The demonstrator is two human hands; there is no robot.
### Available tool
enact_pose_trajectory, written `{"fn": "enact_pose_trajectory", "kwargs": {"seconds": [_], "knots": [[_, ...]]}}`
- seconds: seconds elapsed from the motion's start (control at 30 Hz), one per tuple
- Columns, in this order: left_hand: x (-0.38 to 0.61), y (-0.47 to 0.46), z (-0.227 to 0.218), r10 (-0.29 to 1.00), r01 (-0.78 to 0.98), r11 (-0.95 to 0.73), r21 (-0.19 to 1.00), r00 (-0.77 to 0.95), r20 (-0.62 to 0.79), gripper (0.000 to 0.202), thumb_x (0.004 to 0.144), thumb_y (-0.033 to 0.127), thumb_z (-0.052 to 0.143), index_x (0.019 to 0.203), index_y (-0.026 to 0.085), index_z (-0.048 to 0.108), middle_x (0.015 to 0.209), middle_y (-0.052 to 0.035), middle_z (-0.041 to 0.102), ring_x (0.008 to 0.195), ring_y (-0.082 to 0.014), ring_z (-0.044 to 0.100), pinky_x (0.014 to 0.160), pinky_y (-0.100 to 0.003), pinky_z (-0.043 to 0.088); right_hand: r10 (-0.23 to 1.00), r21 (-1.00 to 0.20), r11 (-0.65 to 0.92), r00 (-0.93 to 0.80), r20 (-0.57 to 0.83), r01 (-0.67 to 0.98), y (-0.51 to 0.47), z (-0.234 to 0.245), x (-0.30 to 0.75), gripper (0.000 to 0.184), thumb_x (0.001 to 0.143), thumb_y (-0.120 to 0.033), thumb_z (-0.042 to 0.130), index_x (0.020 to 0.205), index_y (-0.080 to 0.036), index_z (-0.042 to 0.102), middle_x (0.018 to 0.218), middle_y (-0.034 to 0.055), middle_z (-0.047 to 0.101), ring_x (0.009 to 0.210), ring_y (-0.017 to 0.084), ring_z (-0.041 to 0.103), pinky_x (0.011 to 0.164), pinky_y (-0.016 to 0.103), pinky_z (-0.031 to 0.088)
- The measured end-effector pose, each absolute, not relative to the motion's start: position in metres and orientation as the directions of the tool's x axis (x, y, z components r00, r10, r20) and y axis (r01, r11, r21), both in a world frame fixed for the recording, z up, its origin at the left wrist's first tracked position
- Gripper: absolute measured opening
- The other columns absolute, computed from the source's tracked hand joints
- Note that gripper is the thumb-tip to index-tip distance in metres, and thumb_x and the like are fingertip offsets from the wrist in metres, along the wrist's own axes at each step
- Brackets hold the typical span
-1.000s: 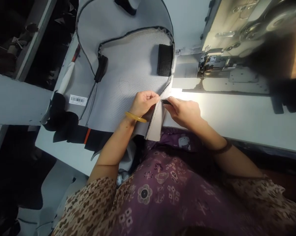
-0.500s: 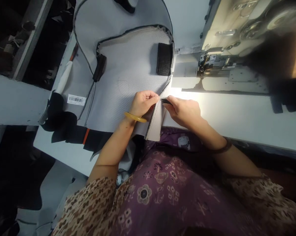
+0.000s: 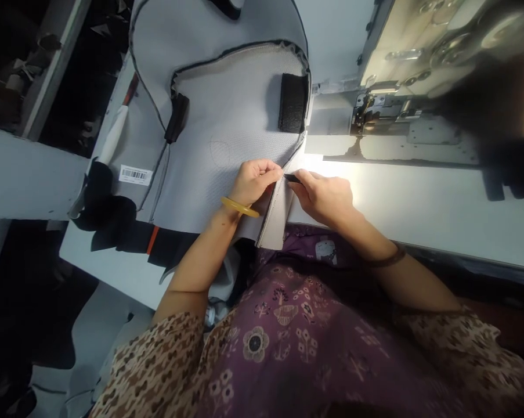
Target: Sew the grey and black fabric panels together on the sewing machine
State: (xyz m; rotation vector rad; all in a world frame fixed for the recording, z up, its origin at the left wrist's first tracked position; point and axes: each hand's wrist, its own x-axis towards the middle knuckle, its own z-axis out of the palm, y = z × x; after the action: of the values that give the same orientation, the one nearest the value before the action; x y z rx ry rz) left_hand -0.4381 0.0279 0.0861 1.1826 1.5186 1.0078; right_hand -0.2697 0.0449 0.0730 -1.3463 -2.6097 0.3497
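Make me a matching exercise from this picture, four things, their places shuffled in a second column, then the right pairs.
1. Yellow ring-shaped bangle
2. White rectangular barcode label
3. Slim black object
4. Black rectangular patch

A. At the right edge of the grey textured fabric
B. Held by the right hand
C. Leftmost of these four
D. Around the wrist of the left hand

Pairs: 1-D; 2-C; 3-B; 4-A

Glare on tabletop (image 3: 387, 194), shadowy left (murky)
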Motion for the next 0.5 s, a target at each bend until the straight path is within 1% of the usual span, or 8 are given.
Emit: {"fn": "enact_pose_trajectory", "kwargs": {"seconds": [0.07, 0.17, 0.37, 0.43, 0.5], "knots": [[-0.4395, 0.028, 0.0854, 0.974, 0.21, 0.222, 0.952, -0.086, -0.208, 0.011, 0.072, 0.025, 0.059, 0.069, 0.014, 0.059, 0.054, 0.0025, 0.05, 0.047, -0.0051, 0.044, 0.045, -0.018, 0.034, 0.812, -0.291, 0.571, -0.581, 0.058, 0.768, 0.0452, 0.0705, -0.2703, 0.045, 0.094, -0.047, 0.022, 0.103, -0.021, 0.057, 0.087, 0.004, 0.065, 0.057, 0.014, 0.049, 0.051, 0.028, 0.013], [-0.4404, 0.0279, 0.0841, 0.974, 0.216, 0.223, 0.951, -0.086, -0.209, 0.011, 0.072, 0.025, 0.059, 0.069, 0.014, 0.058, 0.055, 0.0022, 0.05, 0.048, -0.0056, 0.045, 0.045, -0.018, 0.035, 0.811, -0.318, 0.566, -0.584, 0.046, 0.761, 0.0467, 0.068, -0.2709, 0.043, 0.094, -0.046, 0.024, 0.103, -0.021, 0.058, 0.085, 0.0038, 0.065, 0.056, 0.014, 0.047, 0.052, 0.028, 0.014], [-0.4385, 0.0272, 0.0833, 0.977, 0.201, 0.204, 0.958, -0.104, -0.186, 0.012, 0.071, 0.025, 0.06, 0.067, 0.014, 0.059, 0.055, 0.0025, 0.05, 0.048, -0.0055, 0.045, 0.045, -0.018, 0.034, 0.816, -0.422, 0.516, -0.577, -0.022, 0.746, 0.0515, 0.0664, -0.2711, 0.042, 0.092, -0.048, 0.027, 0.099, -0.022, 0.058, 0.068, 0.0021, 0.06, 0.052, 0.014, 0.043, 0.051, 0.027, 0.016], [-0.4377, 0.0271, 0.0852, 0.979, 0.216, 0.195, 0.957, -0.109, -0.175, 0.011, 0.07, 0.025, 0.06, 0.068, 0.013, 0.06, 0.055, 0.0026, 0.051, 0.048, -0.0053, 0.045, 0.045, -0.018, 0.034, 0.814, -0.445, 0.51, -0.581, -0.028, 0.736, 0.052, 0.066, -0.2706, 0.043, 0.092, -0.049, 0.025, 0.098, -0.023, 0.058, 0.065, 0.0017, 0.058, 0.052, 0.015, 0.043, 0.051, 0.027, 0.017], [-0.4361, 0.0275, 0.0884, 0.982, 0.269, 0.182, 0.946, -0.105, -0.158, 0.011, 0.07, 0.024, 0.059, 0.068, 0.013, 0.06, 0.055, 0.0027, 0.052, 0.049, -0.0051, 0.045, 0.047, -0.017, 0.035, 0.811, -0.441, 0.516, -0.585, -0.026, 0.735, 0.0515, 0.0658, -0.2695, 0.043, 0.092, -0.05, 0.025, 0.098, -0.023, 0.058, 0.065, 0.0019, 0.058, 0.052, 0.015, 0.044, 0.051, 0.027, 0.017]]}}
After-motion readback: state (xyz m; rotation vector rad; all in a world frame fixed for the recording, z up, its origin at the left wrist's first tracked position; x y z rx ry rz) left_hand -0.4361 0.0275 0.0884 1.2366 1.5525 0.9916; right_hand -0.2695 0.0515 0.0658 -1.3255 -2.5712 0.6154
